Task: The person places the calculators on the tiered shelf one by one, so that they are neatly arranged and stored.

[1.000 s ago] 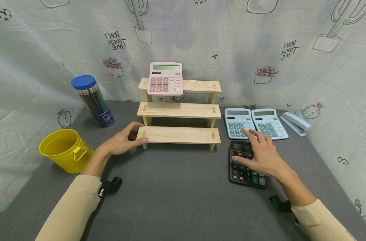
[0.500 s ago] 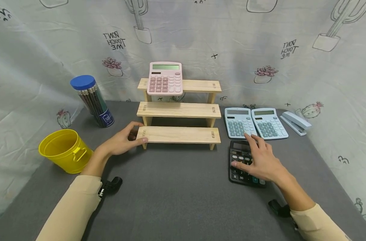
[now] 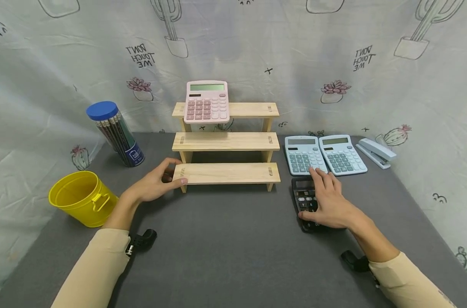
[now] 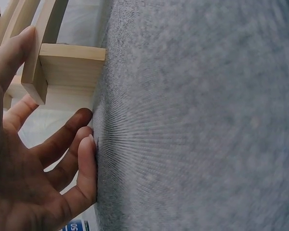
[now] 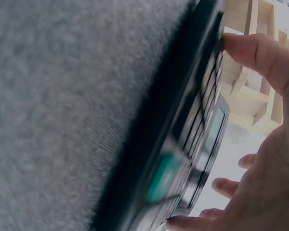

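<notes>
A three-tier wooden stand (image 3: pixel 227 173) stands at the back of the table. My left hand (image 3: pixel 156 182) holds the left end of its lowest shelf, thumb along the front edge; the left wrist view shows the other fingers curved beside that end. At the right, my right hand (image 3: pixel 331 205) grips a black calculator (image 3: pixel 304 199) across its width, the thumb on its left edge. In the right wrist view the calculator (image 5: pixel 183 134) looks tilted against the grey cloth, and the palm hides much of its face. A pink calculator (image 3: pixel 206 102) leans upright on the top shelf.
Two light-blue calculators (image 3: pixel 304 156) lie side by side beyond the right hand, with a pale blue stapler (image 3: pixel 376 152) to their right. At the left stand a yellow bucket (image 3: pixel 83 199) and a blue-lidded tub of pencils (image 3: pixel 116 134). A patterned curtain (image 3: pixel 241 47) hangs behind.
My right hand has closed in on the black calculator, and its near end has shifted and tilted. The left hand keeps its place on the stand. The head view has shifted slightly.
</notes>
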A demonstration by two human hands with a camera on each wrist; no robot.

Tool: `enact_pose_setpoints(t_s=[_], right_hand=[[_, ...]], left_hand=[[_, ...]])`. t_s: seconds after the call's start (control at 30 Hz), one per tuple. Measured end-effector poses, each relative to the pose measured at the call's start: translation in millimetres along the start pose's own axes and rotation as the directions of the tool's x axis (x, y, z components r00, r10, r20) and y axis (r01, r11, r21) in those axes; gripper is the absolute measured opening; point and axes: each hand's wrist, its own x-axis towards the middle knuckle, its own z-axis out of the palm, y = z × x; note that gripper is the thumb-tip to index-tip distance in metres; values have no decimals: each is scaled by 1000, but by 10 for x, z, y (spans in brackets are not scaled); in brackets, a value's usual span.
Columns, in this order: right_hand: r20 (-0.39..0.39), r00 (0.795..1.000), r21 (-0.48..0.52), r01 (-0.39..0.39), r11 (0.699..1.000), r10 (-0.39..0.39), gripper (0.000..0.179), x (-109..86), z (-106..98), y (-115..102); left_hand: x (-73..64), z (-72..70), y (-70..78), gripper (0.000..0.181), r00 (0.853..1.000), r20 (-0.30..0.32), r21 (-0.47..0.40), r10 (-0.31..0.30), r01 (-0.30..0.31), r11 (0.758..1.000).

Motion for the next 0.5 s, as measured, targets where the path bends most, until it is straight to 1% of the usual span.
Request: enact_pose_setpoints(t_s=[0.07,0.17,0.3,0.37,0.5], right_hand=[[0,1000,7,23,1000,-23,118,0,-2,14],[13,1000,-20,-8,1000,8,118,-32,16,22],[65,995,-43,-72,996,75,129,-103,46,40],[90,991,-34,-95,995,98,134,-145,51,55],[100,990,-25,-100,995,102,139,-215,49,75]], left_hand=[[-5,3,-2,75,1000,-3,2,-4,4,1000],[-8,6,-6,75,1000,-4,-3,-1,1,1000],[-13,7,-14,75,1000,-5,-3,2,-2,1000],[-16,8,-14,75,1000,-5,-3,3,-3,1000],[-18,7,-5,75,1000,-7,-2,10,-10,1000]])
